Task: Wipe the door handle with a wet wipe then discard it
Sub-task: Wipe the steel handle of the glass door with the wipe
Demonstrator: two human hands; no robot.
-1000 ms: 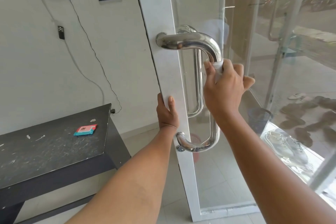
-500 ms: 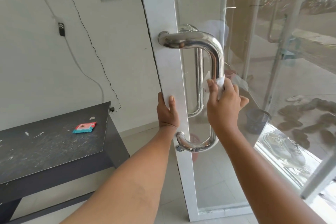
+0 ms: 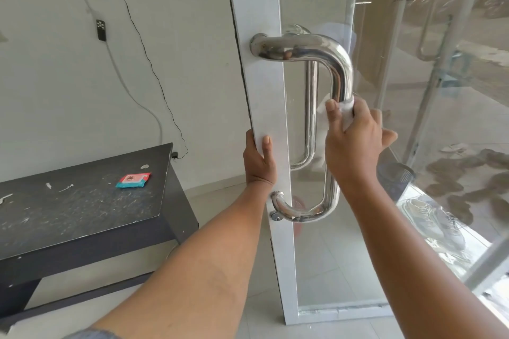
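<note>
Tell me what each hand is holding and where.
Right hand grips the wet wipe round the door handle, mid vertical bar. Left hand holds the door frame edge.

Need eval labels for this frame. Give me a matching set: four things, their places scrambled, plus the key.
Things:
1. wet wipe
2. left hand
3. wipes packet
4. mesh bin

Places:
A. on the dark bench
B. on the floor, seen through the glass
C. round the door handle, under the right hand
D. gripping the white door frame

Pairs: 1-C, 2-D, 3-A, 4-B
</note>
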